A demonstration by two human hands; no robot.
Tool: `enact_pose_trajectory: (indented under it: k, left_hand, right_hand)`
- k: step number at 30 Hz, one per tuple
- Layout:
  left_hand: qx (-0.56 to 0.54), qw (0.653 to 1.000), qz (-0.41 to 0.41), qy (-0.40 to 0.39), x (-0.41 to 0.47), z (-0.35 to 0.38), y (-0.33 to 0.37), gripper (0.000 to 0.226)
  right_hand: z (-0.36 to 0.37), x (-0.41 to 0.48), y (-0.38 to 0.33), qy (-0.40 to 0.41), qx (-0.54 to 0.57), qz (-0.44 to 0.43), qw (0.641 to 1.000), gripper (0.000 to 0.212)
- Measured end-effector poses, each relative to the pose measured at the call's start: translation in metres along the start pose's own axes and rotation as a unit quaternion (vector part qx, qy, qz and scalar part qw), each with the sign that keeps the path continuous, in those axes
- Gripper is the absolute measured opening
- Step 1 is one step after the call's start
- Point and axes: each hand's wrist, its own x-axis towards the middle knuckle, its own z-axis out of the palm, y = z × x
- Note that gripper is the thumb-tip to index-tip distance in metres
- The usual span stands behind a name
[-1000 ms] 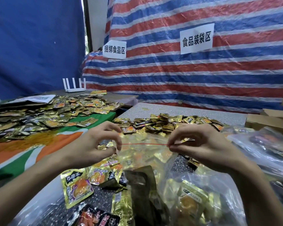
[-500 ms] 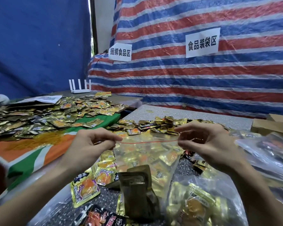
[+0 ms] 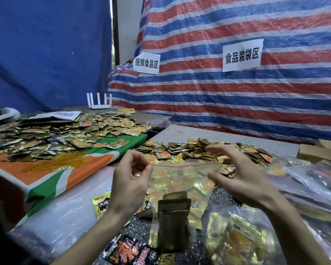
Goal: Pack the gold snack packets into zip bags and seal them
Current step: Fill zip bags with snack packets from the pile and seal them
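The clear red-lined plastic zip bag (image 3: 182,178), pinched earlier by the right hand (image 3: 243,176), is released, that hand now spread. Its left corner is pinched by the left hand (image 3: 130,180). Open grey speckled tabletop (image 3: 227,135) is seen beyond.

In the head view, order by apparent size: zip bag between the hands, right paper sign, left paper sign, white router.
1. zip bag (nearest camera, so inflated)
2. right paper sign
3. left paper sign
4. white router

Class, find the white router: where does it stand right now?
In the head view the white router stands far back, left of centre, on the table behind the left heap of gold packets, where the blue tarp meets the striped tarp.
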Motion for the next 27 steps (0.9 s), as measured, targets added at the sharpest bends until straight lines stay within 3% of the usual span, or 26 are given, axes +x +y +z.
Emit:
enact_pose_trajectory:
  k: [4, 9, 14, 22, 27]
  left_hand:
    - [0.011, 0.999, 0.03, -0.033, -0.003, 0.008, 0.004, 0.031]
    - [0.016, 0.996, 0.055, -0.067, -0.002, 0.01, 0.009, 0.033]
    - [0.005, 0.993, 0.056, -0.102, -0.001, 0.003, 0.008, 0.022]
    - [0.04, 0.979, 0.049, -0.196, 0.002, -0.004, 0.006, 0.008]
    - [0.038, 0.98, 0.067, -0.181, 0.001, -0.003, 0.006, 0.011]
  right_hand:
    - [0.024, 0.016, -0.034, -0.05, -0.076, -0.075, 0.993, 0.045]
    - [0.028, 0.032, -0.055, -0.102, -0.05, -0.053, 0.992, 0.019]
    - [0.023, 0.033, -0.056, -0.148, -0.042, -0.058, 0.986, 0.016]
    - [0.034, 0.029, -0.058, -0.096, -0.084, -0.075, 0.989, 0.01]
    - [0.032, 0.027, -0.055, -0.133, -0.015, -0.053, 0.99, 0.016]
